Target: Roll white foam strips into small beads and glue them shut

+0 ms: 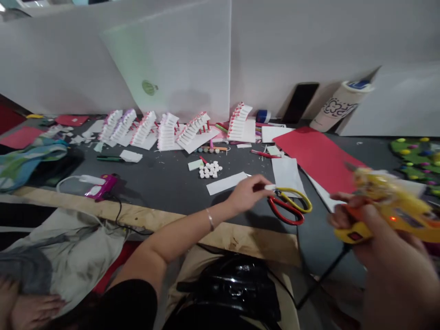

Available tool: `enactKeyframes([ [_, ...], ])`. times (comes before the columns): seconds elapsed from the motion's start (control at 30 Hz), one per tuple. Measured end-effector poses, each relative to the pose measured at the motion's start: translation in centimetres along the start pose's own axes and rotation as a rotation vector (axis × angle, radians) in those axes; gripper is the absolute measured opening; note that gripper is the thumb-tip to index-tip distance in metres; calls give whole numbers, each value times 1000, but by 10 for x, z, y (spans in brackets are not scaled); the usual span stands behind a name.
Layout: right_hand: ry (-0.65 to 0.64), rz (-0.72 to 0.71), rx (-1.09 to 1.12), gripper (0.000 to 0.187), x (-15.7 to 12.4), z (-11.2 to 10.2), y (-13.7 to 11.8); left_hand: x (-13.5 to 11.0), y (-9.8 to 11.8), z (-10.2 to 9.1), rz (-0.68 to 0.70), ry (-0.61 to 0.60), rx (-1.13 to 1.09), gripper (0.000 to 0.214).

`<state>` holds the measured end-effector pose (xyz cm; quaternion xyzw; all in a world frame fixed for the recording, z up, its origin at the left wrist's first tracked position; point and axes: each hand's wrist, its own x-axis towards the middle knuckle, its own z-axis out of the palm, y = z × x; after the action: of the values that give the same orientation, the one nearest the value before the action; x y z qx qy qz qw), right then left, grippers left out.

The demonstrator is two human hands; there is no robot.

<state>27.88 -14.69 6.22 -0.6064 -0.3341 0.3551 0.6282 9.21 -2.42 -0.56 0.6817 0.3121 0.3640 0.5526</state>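
Observation:
My right hand [378, 229] is wrapped round a yellow hot glue gun [405, 204] at the right, its nozzle pointing left and a red light lit on its body. My left hand [248, 193] is closed in a pinch on a small white piece [270, 187], just above the table's front part. Beside that piece lie scissors with red and yellow handles [292, 201], their blades mostly hidden. A small pile of white round pieces [210, 170] lies left of my left hand. Close to it is a white paper strip [227, 183].
Several small white stair-like models with red or purple dots [187, 133] stand along the back. Red card [319, 156], a white tumbler [340, 105] and a phone [300, 103] are at the right. A magenta device [101, 187] lies left. Another person's hand [36, 309] shows lower left.

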Motion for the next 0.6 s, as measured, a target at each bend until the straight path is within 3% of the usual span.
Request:
enactKeyframes([
  [0.13, -325, 62, -20, 32, 7, 48, 19, -18, -4, -58, -108, 164, -242, 41],
  [0.23, -456, 82, -92, 37, 12, 81, 36, -19, -10, -82, -152, 247, -326, 44],
  [0.4, -562, 11, -220, 36, 10, 117, 53, -20, -17, -95, -152, 349, -459, 45],
  [0.5, -596, -18, -258, 28, 4, 124, 55, -22, -16, -95, -169, 322, -492, 44],
  [0.6, -547, -28, -304, 25, -1, 124, 56, -23, -13, -95, -196, 312, -510, 44],
])
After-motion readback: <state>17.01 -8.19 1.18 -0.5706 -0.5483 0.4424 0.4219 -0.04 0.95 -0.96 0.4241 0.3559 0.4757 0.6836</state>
